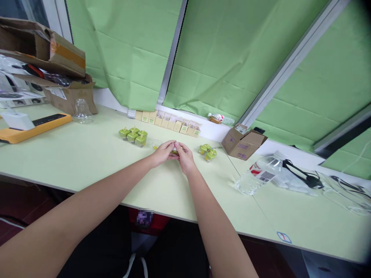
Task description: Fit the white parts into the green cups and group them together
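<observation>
Forearms: both reach out from the bottom edge and meet over the middle of the table [87,162].
Left hand [164,153]: fingers curled in, tips pinching the piece from its left side.
Right hand [184,156]: fingers likewise drawn close, tips on the same piece from the right; the two hands touch.
Piece [174,151]: small and yellow-green, held between the fingertips just above the tabletop and mostly hidden by them. Its exact shape cannot be made out.
Left cluster [133,136]: several green pots with lids, set close together, near the left hand.
Right cluster [208,151]: a few more green pots, just beside the right hand.
Cup [155,145]: small and clear with something yellow in it, between the left cluster and the hands.
Boxes [168,122]: a row of small tan cartons along the back edge, under the curtain [130,58].
Carton [242,143]: open brown cardboard, right of the pots.
Bottle [256,173]: clear plastic, lying on its side, well apart from the hands.
Handling, as a judgement: so small a part is likely best worked low over the table with light, even fingertip pressure, one hand steadying while the other does the fine work, wrists kept off both clusters.
</observation>
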A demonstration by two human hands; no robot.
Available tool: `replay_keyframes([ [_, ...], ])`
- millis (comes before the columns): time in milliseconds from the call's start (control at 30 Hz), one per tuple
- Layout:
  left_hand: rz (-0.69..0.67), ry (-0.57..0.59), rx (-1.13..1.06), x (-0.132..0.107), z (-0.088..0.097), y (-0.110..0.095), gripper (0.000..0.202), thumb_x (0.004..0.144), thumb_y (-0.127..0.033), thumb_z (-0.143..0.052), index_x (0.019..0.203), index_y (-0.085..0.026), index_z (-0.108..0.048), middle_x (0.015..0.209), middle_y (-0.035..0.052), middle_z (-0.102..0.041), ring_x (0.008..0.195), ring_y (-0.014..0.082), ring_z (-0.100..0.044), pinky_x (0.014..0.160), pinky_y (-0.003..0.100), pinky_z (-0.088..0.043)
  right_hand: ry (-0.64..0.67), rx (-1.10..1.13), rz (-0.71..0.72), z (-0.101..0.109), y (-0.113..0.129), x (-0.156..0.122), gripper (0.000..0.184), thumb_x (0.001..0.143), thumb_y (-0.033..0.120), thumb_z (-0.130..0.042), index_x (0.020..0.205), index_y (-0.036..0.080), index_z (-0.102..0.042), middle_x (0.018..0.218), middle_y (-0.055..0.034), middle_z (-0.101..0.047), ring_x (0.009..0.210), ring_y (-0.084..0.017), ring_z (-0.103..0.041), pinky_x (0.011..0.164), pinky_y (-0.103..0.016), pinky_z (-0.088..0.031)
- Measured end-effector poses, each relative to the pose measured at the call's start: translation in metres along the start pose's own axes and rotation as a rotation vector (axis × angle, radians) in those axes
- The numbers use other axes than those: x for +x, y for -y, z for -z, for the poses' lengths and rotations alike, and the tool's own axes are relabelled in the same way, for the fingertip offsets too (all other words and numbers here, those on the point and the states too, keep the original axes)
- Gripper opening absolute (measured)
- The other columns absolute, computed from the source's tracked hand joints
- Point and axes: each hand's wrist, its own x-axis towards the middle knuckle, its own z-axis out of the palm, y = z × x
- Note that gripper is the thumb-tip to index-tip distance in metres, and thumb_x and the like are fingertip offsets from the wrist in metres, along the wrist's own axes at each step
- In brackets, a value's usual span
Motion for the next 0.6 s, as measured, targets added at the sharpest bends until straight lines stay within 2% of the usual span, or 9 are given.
replay_keyframes([
  [167,-0.003,-0.004,0.034,-0.0019,-0.0012,-0.0014,0.043,0.093,-0.027,-0.057,0.134,-0.016,-0.054,0.126,0.0145,-0.064,0.084,0.0198,-0.072,0.084,0.04,-0.061,-0.001,0.011,0.017,0.0001,-0.0017,0.0007,0.045,0.065,0.049,-0.08,0.099,0.019,-0.072,0.087,-0.0019,-0.071,0.073,-0.013,-0.064,0.066,-0.025,-0.052],
  [367,-0.005,-0.006,0.036,-0.0037,-0.0011,-0.004,0.045,0.094,-0.025,-0.056,0.138,-0.016,-0.052,0.124,0.0142,-0.065,0.08,0.0175,-0.072,0.085,0.04,-0.061,0.013,0.039,0.01,0.0009,-0.0026,0.0024,0.045,0.066,0.048,-0.08,0.101,0.02,-0.072,0.091,-0.0024,-0.072,0.078,-0.014,-0.064,0.072,-0.026,-0.053],
  [500,-0.018,-0.015,0.064,-0.0003,-0.0011,-0.0006,0.044,0.094,-0.027,-0.055,0.137,-0.017,-0.052,0.123,0.0132,-0.065,0.078,0.0168,-0.072,0.081,0.038,-0.062,0.023,0.037,0.018,-0.0008,-0.0008,0.0001,0.044,0.066,0.048,-0.08,0.099,0.02,-0.072,0.088,-0.0017,-0.071,0.076,-0.013,-0.063,0.069,-0.025,-0.053],
  [600,-0.065,-0.002,0.152,0.0029,0.0005,0.0037,0.043,0.095,-0.029,-0.051,0.137,-0.018,-0.05,0.123,0.0137,-0.064,0.069,0.0162,-0.071,0.071,0.038,-0.062,0.016,0.013,0.029,-0.0024,0.0006,-0.0021,0.044,0.066,0.049,-0.079,0.098,0.02,-0.071,0.082,-0.0003,-0.069,0.067,-0.012,-0.061,0.06,-0.023,-0.05],
])
